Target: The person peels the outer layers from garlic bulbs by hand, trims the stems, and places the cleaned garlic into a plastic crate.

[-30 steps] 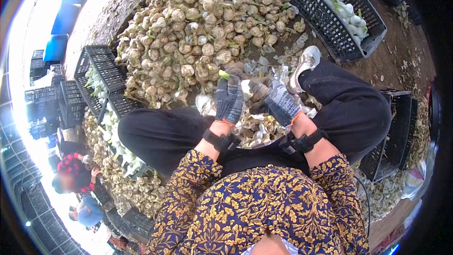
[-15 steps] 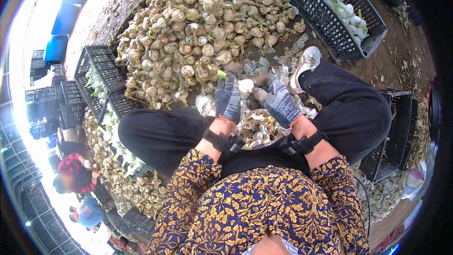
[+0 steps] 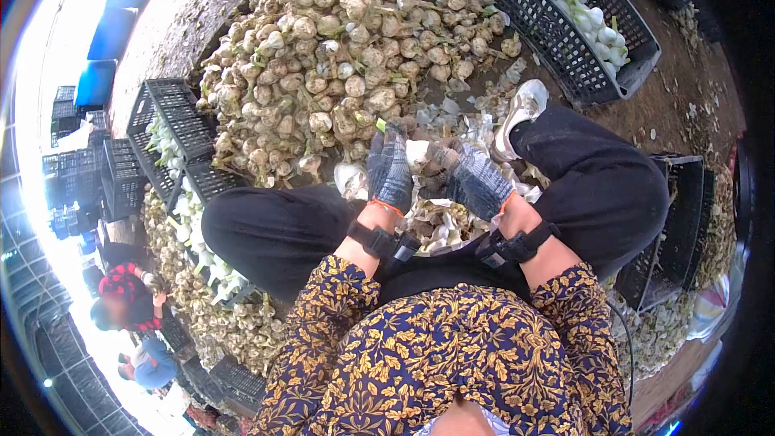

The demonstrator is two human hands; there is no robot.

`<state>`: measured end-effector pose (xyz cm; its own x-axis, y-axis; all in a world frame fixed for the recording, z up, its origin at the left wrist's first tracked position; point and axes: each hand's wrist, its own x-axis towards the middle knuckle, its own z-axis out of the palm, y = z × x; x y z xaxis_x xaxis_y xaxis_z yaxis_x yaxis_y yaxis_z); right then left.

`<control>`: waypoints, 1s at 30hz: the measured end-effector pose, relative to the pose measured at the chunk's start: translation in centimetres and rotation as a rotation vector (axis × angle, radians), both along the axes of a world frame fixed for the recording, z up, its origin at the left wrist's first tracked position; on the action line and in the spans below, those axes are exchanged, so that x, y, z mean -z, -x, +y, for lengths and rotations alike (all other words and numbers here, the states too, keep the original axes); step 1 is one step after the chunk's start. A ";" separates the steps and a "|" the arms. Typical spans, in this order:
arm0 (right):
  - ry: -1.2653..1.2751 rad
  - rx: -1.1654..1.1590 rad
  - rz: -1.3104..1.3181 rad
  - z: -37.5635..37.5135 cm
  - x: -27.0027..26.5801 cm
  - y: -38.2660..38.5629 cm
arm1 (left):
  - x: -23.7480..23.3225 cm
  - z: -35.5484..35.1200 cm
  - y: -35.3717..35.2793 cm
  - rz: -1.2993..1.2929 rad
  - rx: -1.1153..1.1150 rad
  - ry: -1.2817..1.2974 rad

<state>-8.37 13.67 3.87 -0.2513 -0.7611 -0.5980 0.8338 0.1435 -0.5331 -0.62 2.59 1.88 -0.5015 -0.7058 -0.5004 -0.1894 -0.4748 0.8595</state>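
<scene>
A white garlic bulb point(image 3: 417, 153) with a green stem point(image 3: 381, 124) is held between my two gloved hands, above the ground between my legs. My left hand point(image 3: 390, 168) is closed round the stem side, with the stem's cut end poking out past the fingers. On the other side of the bulb, my right hand point(image 3: 478, 180) is closed with its thumb and fingertips against it. Both gloves are grey knit. Loose garlic skins point(image 3: 440, 222) lie below my hands, and a pale bulb point(image 3: 351, 180) rests beside my left hand.
A large heap of unpeeled garlic point(image 3: 347, 56) spreads in front of me. Black crates with white peeled garlic stand at front right point(image 3: 557, 40) and at left point(image 3: 182, 137). Another black crate point(image 3: 674, 226) is behind my right knee. Two people point(image 3: 129, 295) sit farther left.
My right hand has turned and moved slightly left, its fingers now closer against the bulb. The left hand has barely shifted and still holds the bulb.
</scene>
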 end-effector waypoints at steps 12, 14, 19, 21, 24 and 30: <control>0.045 0.028 1.387 0.4 -1.5 0.0 | -0.4 -0.6 -0.2 -0.226 0.097 0.303; 0.018 -0.071 1.487 0.6 -1.4 0.1 | -2.0 -0.1 0.1 -0.363 0.161 0.411; 0.128 -0.266 1.352 1.5 -1.7 -0.5 | -0.2 -0.6 -0.1 -0.229 0.026 0.203; 0.090 -0.401 1.344 2.0 -1.8 -0.3 | 1.2 -1.2 -0.4 -0.136 -0.038 0.047; -0.151 -0.428 1.606 2.2 -0.2 -0.2 | 1.8 -1.7 -0.6 0.050 -0.166 -0.293; -0.018 0.031 1.474 0.3 -1.3 0.5 | 0.8 -1.0 -0.4 0.085 0.006 -0.355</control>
<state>-8.86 13.93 5.14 -0.6432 -0.7398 0.1976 -0.4457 0.1518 -0.8822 -0.25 1.61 1.08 -0.5554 -0.4928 -0.6698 -0.1276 -0.7454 0.6542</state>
